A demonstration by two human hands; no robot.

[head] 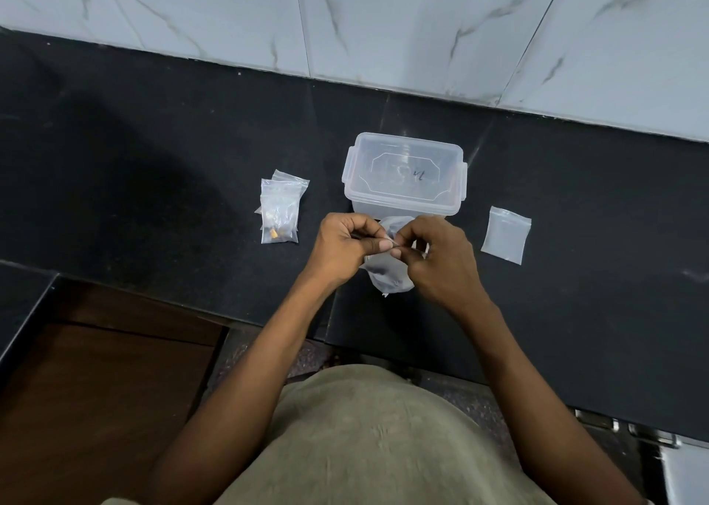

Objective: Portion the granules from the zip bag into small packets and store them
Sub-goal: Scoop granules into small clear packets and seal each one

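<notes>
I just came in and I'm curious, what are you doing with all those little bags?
A person is pinching the top of a clear plastic bag with the left hand and the right hand, just in front of a lidded plastic box. A few small packets lie to the left, and one empty packet lies to the right.

We see a dark, speckled stone surface (161, 182) that runs along a pale marbled wall, with seams dividing it into slabs. On it, near the middle, stands a clear plastic container (404, 176) with its clip lid on. To its left lies a small stack of clear zip packets (281, 209), overlapping one another; the top one shows a few small brownish bits at its lower end. To the right of the container, apart from it, lies a single flat clear packet (505, 234), slightly turned.
</notes>
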